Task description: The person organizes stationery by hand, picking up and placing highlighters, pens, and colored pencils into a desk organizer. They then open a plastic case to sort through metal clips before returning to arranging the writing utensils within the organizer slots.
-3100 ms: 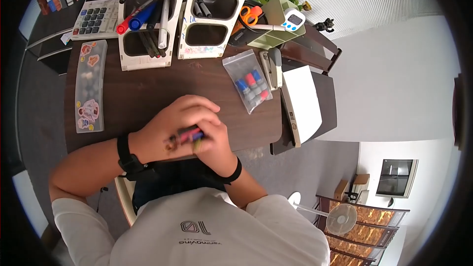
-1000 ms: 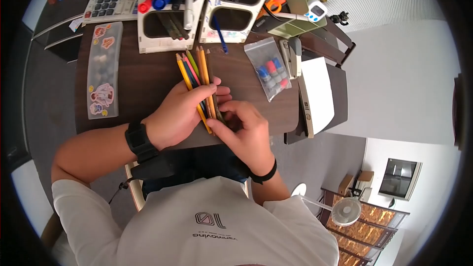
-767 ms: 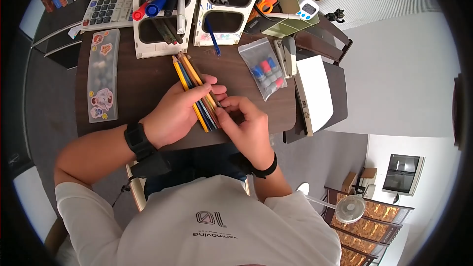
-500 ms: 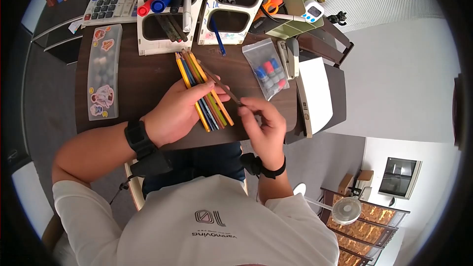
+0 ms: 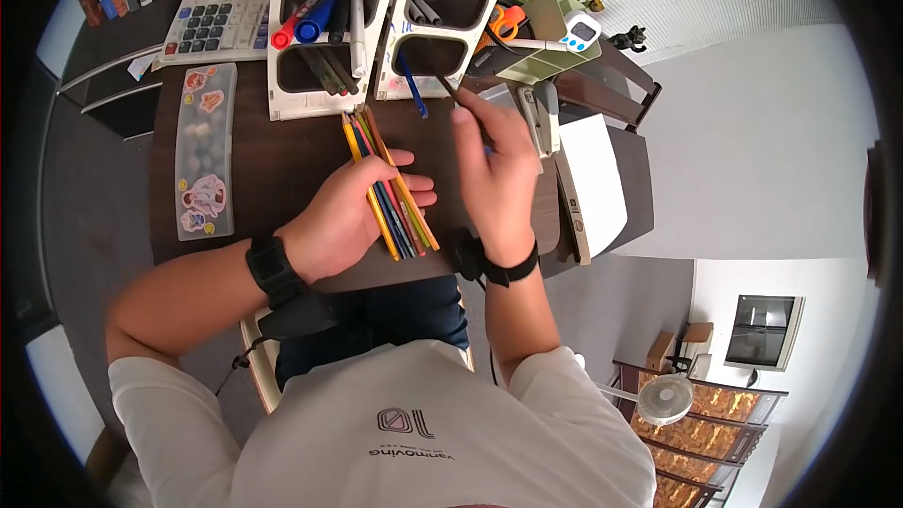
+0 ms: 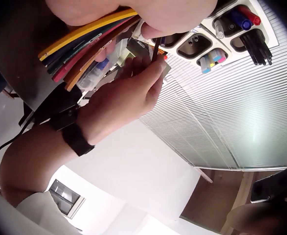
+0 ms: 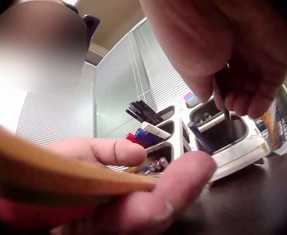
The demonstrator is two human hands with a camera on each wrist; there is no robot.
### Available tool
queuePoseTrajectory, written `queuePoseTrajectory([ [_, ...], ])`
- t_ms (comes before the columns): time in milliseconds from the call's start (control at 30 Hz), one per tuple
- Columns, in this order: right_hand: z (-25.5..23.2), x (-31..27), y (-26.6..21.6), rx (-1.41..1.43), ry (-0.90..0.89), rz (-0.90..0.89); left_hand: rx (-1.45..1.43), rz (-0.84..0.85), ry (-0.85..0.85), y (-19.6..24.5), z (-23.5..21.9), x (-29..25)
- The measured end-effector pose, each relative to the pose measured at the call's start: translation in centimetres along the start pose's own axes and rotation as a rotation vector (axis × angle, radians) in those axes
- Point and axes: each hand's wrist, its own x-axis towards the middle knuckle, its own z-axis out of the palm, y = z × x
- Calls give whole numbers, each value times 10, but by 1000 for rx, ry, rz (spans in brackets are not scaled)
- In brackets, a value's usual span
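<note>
My left hand [image 5: 343,212] holds a bundle of colored pencils [image 5: 400,212], thumb laid across it, tips pointing away from me. Yellow, blue, pink, brown and orange barrels show in the left wrist view. My right hand [image 5: 503,165] pinches one dark pencil [image 7: 222,98] between thumb and fingers. In the right wrist view, this pencil points down at the lower compartment of the right white desk organizer [image 5: 393,87]. A blue pencil [image 5: 412,89] leans out of that same compartment.
The left white organizer [image 5: 287,105] holds markers and pens. A clear sticker-covered box [image 5: 205,150] lies at the left of the dark desk, with a calculator [image 5: 212,26] behind it. A stapler [image 5: 541,118], green holder [image 5: 555,49] and paper stack [image 5: 594,188] are at right.
The blue pencil has come to lean in the right organizer's lower compartment. My right hand has drawn the dark pencil from the bundle and moved it forward to that compartment.
</note>
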Motion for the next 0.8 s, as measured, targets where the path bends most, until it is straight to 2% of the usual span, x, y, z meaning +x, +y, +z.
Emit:
queuePoseTrajectory([
  [33, 6, 5, -2, 1, 5, -5, -3, -3, 3, 0, 0, 0],
  [100, 20, 12, -1, 244, -111, 123, -4, -2, 2, 0, 0, 1],
  [133, 23, 15, 0, 275, -195, 186, -9, -3, -2, 0, 0, 1],
  [233, 32, 16, 0, 287, -212, 115, -22, -2, -17, -1, -2, 2],
  [300, 32, 13, -2, 305, -234, 127, -33, -8, -27, -2, -4, 3],
  [367, 34, 7, -2, 479, -165, 200, -39, -1, -31, -2, -5, 3],
  [500, 12, -16, -8, 501, -35, 178, -40, 25, -32, -3, -5, 3],
  [567, -10, -37, -10, 286, -181, 196, -17, 102, -5, -2, -2, 3],
  [633, -21, -52, -16, 220, -329, 219, -16, 88, 5, -1, -3, 0],
  [667, -25, -57, -21, 263, -406, 288, -16, 78, 11, -1, -3, 1],
  [700, -27, -64, -14, 169, -432, 192, -13, 61, -13, -2, -1, 1],
  [800, -30, -74, -9, 225, -424, 225, 16, 93, 5, -4, 4, -1],
])
